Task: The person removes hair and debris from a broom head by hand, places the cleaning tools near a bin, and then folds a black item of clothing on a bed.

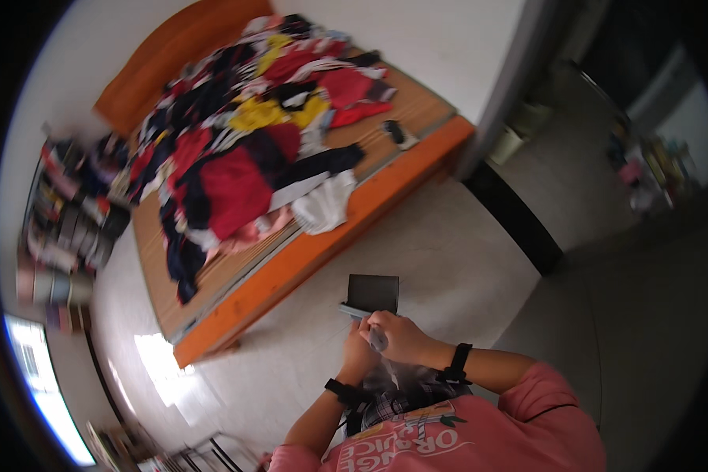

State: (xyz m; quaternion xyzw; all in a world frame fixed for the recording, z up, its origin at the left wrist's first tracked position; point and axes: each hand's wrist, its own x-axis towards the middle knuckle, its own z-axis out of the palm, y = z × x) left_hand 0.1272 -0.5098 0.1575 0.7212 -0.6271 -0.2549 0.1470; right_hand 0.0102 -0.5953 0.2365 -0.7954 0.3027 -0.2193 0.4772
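Observation:
Both of my hands are closed near each other in front of my body. My right hand (403, 338) wraps round a grey handle (378, 339) whose rounded end points up at me. Just to its left, my left hand (358, 355) is closed at the same handle, its fingertips partly hidden. Beyond the hands, close to the floor, shows a dark flat rectangular head (374, 292) with a light grey strip along its near edge. It lines up with the handle; whether it is a dustpan or a flat mop I cannot tell.
A wooden bed (322, 261) with an orange frame stands ahead, heaped with clothes (236, 185). A small dark object (393, 131) lies near its edge. Stacked belongings (75, 228) line the left wall. A doorway with a dark threshold (513, 216) opens on the right. A metal rack (212, 454) stands lower left.

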